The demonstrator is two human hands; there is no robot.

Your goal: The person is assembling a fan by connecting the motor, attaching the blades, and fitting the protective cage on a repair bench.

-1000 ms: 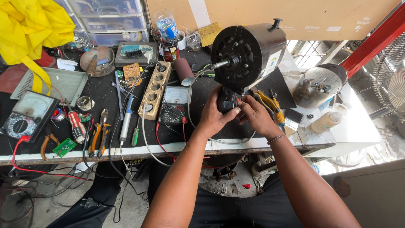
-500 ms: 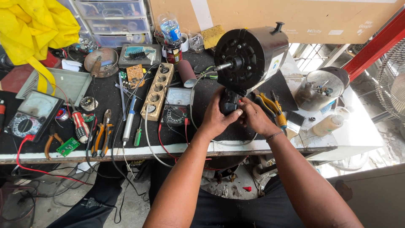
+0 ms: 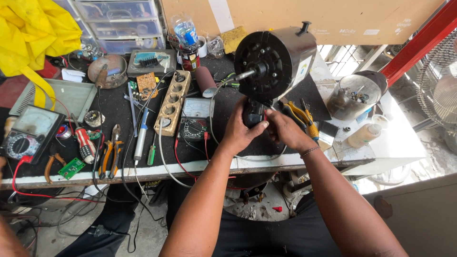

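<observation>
Both hands, left (image 3: 243,127) and right (image 3: 284,129), clamp the motor's (image 3: 275,62) black base (image 3: 253,113) near the bench's (image 3: 119,177) front edge; motor stands bare, bladeless, work evidently unfinished.

Light: bright daylight, comes from the right side, past the red post (image 3: 423,40) and the fan guard (image 3: 440,85).
Overexposed: white table corner (image 3: 395,143) and floor at right nearly blown out, little detail.
Glare: shine on metal bowl (image 3: 354,93), soft sheen on black motor housing (image 3: 276,59).
Shadows: soft, short; under-bench area at bottom left dim, cables hard to sort.
Contrast: black mat (image 3: 119,112) eats detail, dark tools blend in.
Focus: sharp centre, left hand (image 3: 240,131) and right hand (image 3: 285,131) crisp, no motion blur.
Distortion: wide-angle lens; bench edge (image 3: 143,173) bows, drawers (image 3: 116,21) lean at top.
Colour: yellow cloth (image 3: 33,33) saturated, no colour cast.
</observation>
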